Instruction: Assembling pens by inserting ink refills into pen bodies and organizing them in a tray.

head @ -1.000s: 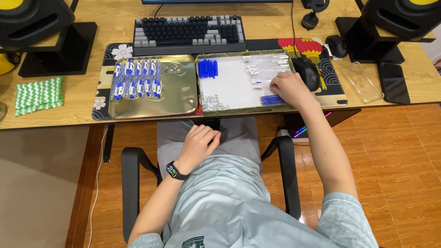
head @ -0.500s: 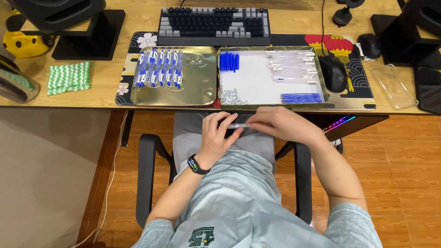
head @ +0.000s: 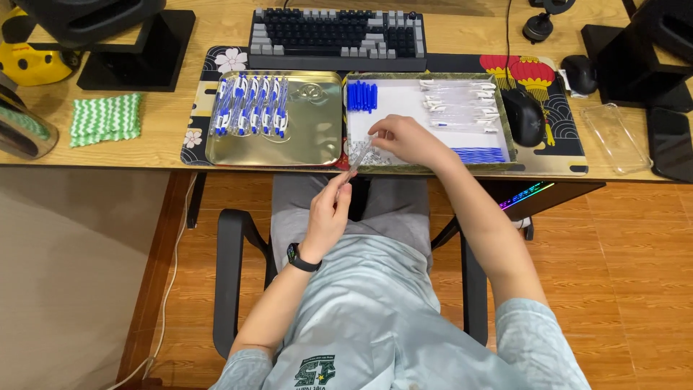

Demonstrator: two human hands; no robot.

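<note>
Seated at a wooden desk, seen from above. Left hand raised just below the desk edge, fingers curled and pinched on the lower end of a clear pen barrel. Barrel tilted, running up and right to the right hand, closed around its upper end with fingertips pinched. Right hand hovering over the near left corner of the white-lined tray; whether touching the tray's floor, impossible to tell. Inside that tray: a cluster of blue caps at the far left, a scatter of clear barrels at the far right, a row of blue refills at the near right, and a small pile of tiny pale parts at the near left, too small to identify. Just left of it, touching or nearly so, a gold metal tray holding a row of finished blue-and-white pens along its left side. Black smartwatch on the left wrist. Behind both trays, a keyboard; right of the white-lined tray, a black mouse. Further left on the desk, a green-and-white cloth.
</note>
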